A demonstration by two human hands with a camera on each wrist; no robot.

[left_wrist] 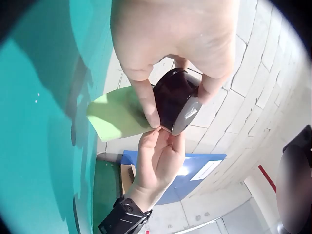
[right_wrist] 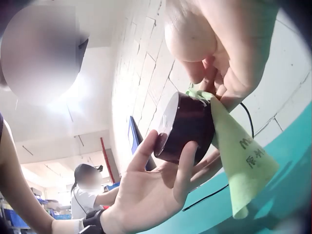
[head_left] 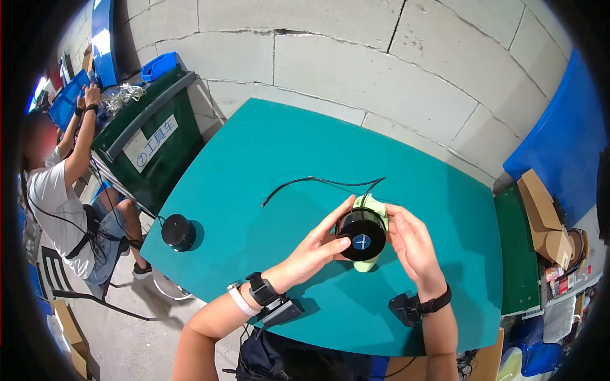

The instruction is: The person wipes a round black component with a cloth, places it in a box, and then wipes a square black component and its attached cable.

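My left hand (head_left: 316,246) grips a glossy black cylinder (head_left: 372,250), thumb on its flat face beside a round blue sticker. A black cable (head_left: 305,180) runs from behind the cylinder and trails over the table. Against the cylinder's back hangs a light-green cloth (right_wrist: 243,161) with dark handwriting, its upper part bunched up. My right hand (head_left: 414,240) pinches the cloth at the cylinder's edge, fingers bent, as the right wrist view (right_wrist: 222,53) shows. In the left wrist view, the right fingertips meet the cylinder's lower rim, and the cloth spreads out to one side.
A second black cylinder (head_left: 178,232) stands at the left of the green table (head_left: 267,140). Beyond it, a person (head_left: 70,184) sits by a dark-green tool cart (head_left: 149,140). A block wall (head_left: 356,60) closes off the back. An open cardboard box (head_left: 543,216) lies on the right.
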